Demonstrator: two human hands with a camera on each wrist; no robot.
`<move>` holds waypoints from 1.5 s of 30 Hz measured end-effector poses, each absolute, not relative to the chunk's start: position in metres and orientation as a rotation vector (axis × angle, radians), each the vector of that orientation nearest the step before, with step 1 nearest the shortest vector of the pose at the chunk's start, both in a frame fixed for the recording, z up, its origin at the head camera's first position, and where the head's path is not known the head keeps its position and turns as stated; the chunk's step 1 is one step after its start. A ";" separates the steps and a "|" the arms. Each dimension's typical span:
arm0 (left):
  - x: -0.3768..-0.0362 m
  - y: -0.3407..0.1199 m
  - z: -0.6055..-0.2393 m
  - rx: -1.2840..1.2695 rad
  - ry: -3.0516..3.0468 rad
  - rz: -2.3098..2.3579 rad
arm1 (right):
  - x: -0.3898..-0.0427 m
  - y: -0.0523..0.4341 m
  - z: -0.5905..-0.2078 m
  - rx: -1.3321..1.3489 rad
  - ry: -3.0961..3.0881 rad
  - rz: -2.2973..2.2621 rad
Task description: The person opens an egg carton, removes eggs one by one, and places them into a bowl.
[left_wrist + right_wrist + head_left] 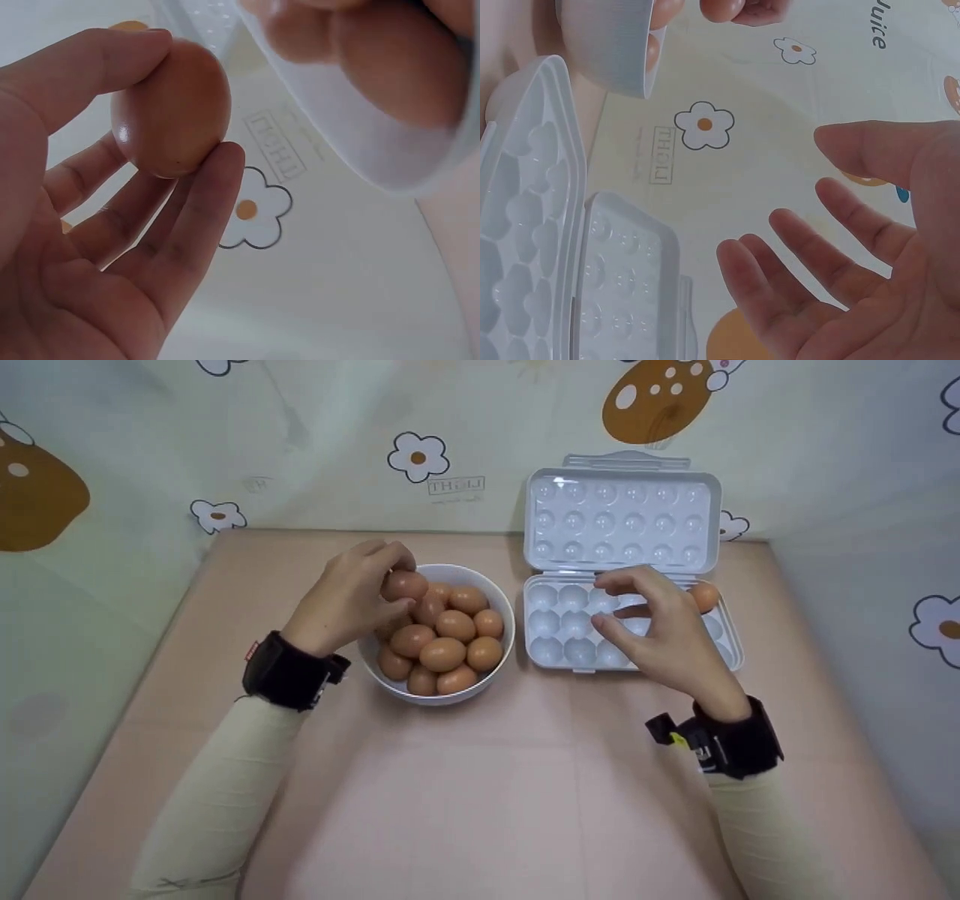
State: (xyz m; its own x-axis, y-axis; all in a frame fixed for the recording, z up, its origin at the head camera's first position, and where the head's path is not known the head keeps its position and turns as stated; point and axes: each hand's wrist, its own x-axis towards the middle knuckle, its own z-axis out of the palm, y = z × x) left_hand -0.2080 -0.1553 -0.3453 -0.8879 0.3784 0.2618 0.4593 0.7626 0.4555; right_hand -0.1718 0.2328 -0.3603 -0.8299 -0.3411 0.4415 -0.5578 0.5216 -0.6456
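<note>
Pinching a brown egg [171, 109] between thumb and fingertips, left hand [346, 598] above the white bowl [501, 615] of eggs on the counter [480, 780], right hand [664, 630] empty, fingers [795, 247] spread loosely over the open egg tray [544, 619], one egg [705, 596] seemingly seated at its far right corner.

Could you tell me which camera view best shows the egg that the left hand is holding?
The left wrist view: the egg fills the frame, pinched between thumb and fingertips of the left hand. The head view shows it small above the bowl; the right wrist view catches only a cropped glimpse at the top edge.

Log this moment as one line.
left hand: pinches egg over bowl | right hand: open above tray | tray: one egg
</note>
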 end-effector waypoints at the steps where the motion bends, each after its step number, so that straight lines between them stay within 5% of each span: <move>1: -0.210 -0.157 -0.347 -0.660 -2.823 -0.765 | -0.172 0.233 -0.361 0.756 -2.505 1.200; 45: -0.227 -0.158 -0.375 -0.583 -2.857 -0.555 | -0.175 0.239 -0.361 0.717 -2.529 1.191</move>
